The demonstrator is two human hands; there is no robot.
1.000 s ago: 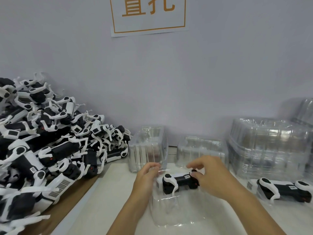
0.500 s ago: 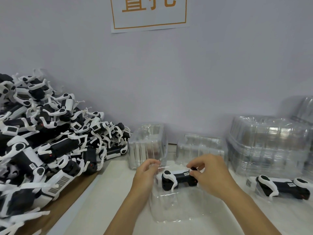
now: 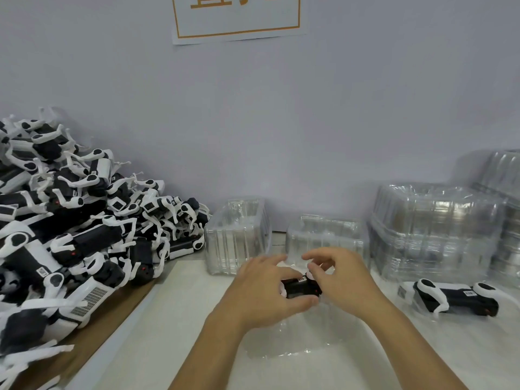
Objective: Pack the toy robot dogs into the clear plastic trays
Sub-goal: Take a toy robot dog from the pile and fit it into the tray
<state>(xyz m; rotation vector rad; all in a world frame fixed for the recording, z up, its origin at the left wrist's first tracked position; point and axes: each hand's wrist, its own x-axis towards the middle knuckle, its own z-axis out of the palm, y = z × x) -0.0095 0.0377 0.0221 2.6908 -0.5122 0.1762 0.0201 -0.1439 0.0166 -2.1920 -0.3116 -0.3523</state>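
both hands meet at centre over a black-and-white toy robot dog (image 3: 299, 287) that sits in a clear plastic tray (image 3: 298, 342) on the white table (image 3: 168, 333). left hand (image 3: 263, 294) covers the dog's left end, fingers curled over its top and thumb tucked under the near side, gripping it. right hand (image 3: 342, 277) is at the dog's right end, fingers bent and loosely spread, fingertips near the white leg part; cannot tell if they actually pinch it. tray is see-through and hard to outline, its near edge shows below the wrists. just behind the hands stand two empty clear trays, one far left (image 3: 237, 235) and one behind the right hand (image 3: 323, 232). a tall stack of trays (image 3: 433, 229) is at the right, more stacked trays (image 3: 503, 209) at the far right edge. a second robot dog (image 3: 455, 298) lies on its side at the right, in front of the stack, seemingly in clear plastic. a big pile of robot dogs (image 3: 70, 229) fills the left side on a brown board (image 3: 92, 342). a white sign with orange border (image 3: 236, 21) hangs on the grey wall.
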